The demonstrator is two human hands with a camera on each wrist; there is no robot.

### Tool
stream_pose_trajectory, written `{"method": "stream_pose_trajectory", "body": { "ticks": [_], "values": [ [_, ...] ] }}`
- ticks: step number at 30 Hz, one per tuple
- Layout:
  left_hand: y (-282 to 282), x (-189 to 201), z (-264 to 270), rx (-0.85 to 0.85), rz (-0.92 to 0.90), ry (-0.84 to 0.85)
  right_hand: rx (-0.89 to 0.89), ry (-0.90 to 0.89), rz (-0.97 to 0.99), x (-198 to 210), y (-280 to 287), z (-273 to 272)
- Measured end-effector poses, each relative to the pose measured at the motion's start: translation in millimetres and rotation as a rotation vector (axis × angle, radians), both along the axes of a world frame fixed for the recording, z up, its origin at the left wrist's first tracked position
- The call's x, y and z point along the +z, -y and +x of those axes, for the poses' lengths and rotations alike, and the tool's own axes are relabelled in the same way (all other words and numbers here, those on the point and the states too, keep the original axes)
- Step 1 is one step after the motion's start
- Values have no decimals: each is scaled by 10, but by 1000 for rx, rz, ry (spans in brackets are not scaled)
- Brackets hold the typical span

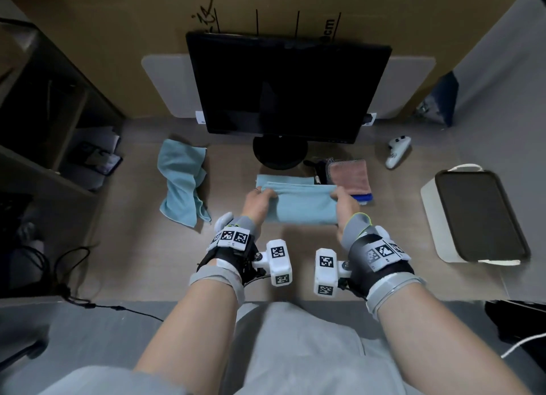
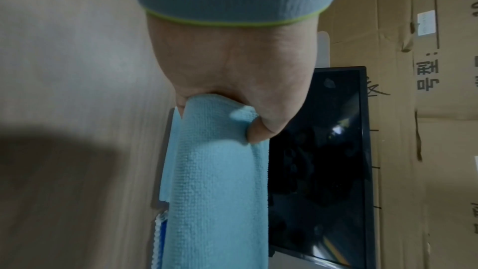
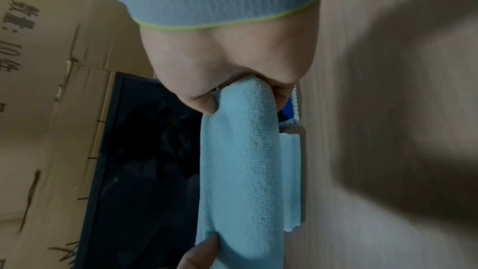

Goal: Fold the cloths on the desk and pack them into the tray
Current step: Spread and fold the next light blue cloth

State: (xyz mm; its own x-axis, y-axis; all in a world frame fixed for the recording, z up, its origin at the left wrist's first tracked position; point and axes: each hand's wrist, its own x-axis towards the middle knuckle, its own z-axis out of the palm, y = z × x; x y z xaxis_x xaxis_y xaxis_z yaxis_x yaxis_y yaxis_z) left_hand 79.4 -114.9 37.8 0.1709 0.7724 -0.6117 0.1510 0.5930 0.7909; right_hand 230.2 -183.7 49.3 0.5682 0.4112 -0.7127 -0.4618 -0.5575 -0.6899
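now holding the light blue cloth (image 1: 300,205) at its two short ends: left hand (image 1: 257,201) pinching the left end, right hand (image 1: 346,202) pinching the right end, thumbs on top and fingers curled under. lies on the desk (image 1: 147,261) directly in front, between the two hands, long axis running left to right, already doubled over with one layer edge showing on the far side. probably next a fold across this long axis, one end carried over to the other; both hands equally near, so either could lead.

the tray (image 1: 480,214), dark and with nothing inside, well apart to the right, nearer to the right hand. another light blue cloth, crumpled (image 1: 181,182), on the far left, not yet folded. a pink cloth (image 1: 350,177) folded on a blue one, just beside the right hand on the far side.

hidden: fingers below the cloth in all views; how many layers the cloth has, cannot tell. wrist views showing only the palm, the thumb and the cloth roll. dark small things beside the pink cloth hard to make out.
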Motion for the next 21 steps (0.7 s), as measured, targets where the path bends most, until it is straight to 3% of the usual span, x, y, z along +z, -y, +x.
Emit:
{"method": "stream_pose_trajectory", "body": {
  "ticks": [9, 21],
  "values": [
    [-538, -238, -13, -89, -56, -135, 163, 255, -132, -263, -376, 128],
    [-921, -710, 159, -126, -152, -335, 371, 214, -268, -676, -771, 504]
  ]
}}
